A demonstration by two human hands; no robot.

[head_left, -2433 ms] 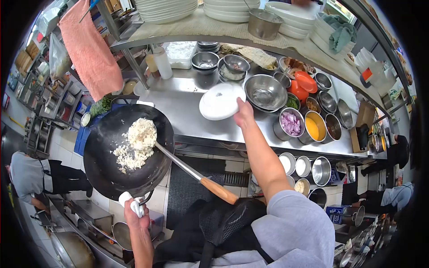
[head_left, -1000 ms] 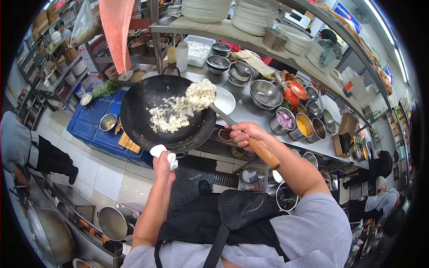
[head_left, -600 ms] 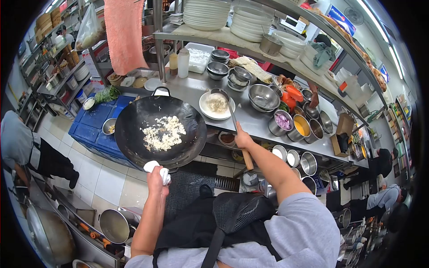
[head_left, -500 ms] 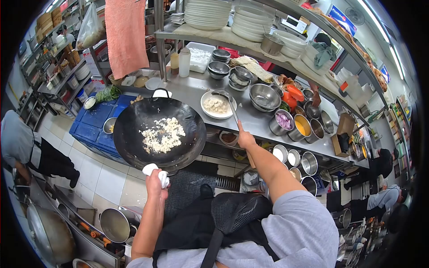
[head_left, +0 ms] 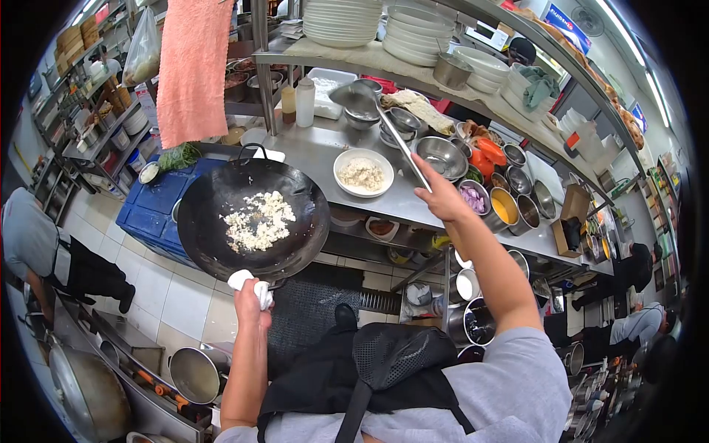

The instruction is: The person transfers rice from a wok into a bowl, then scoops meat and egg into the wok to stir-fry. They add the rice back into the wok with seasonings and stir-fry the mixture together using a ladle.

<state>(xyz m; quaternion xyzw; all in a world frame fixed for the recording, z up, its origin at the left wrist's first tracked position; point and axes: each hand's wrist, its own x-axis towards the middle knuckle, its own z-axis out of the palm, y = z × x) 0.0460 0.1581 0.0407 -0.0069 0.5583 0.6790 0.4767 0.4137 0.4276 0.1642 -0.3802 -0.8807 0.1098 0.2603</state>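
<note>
Gripping a white cloth-wrapped handle, the left hand holds a round black steel wok of white fried rice beside the steel surface. The right hand clasps a long metal ladle, raised beyond a round white plate of rice lying between the hands.

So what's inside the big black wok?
Loose pale rice on the floor of the black round wok, nothing else. Its near handle is covered by the white cloth the left hand grips.

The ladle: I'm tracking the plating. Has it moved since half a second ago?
Yes. The ladle has lifted off the white plate; its bowl now hangs beyond it, by the steel bowls.
</note>
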